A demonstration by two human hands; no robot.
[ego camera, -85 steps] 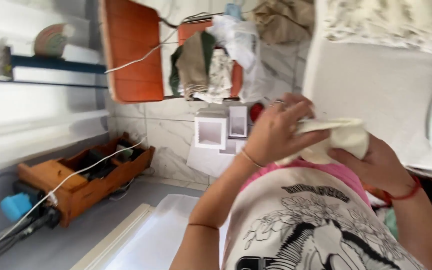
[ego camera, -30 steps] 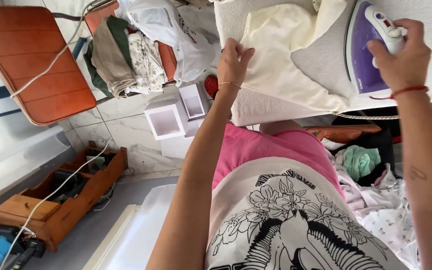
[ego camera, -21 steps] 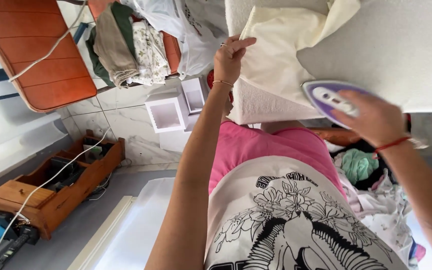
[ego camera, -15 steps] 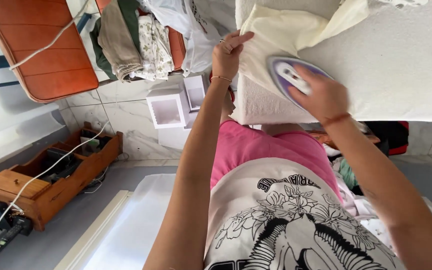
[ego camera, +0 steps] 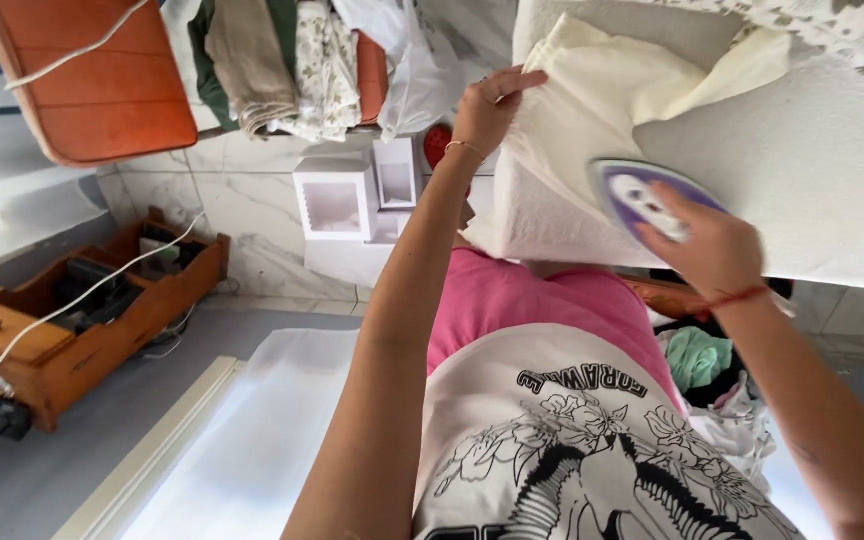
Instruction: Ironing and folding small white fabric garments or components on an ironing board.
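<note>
Right grip [ego camera: 717, 245] closed round purple iron [ego camera: 642, 195]; left grip [ego camera: 487, 105] pinching cream cloth [ego camera: 577, 130] edge. I judge risks: iron nears fingers, or cloth creases underneath.

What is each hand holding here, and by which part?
The right hand grips the purple iron by its top handle. The left hand pinches the cream cloth at its edge on the ironing board.
</note>
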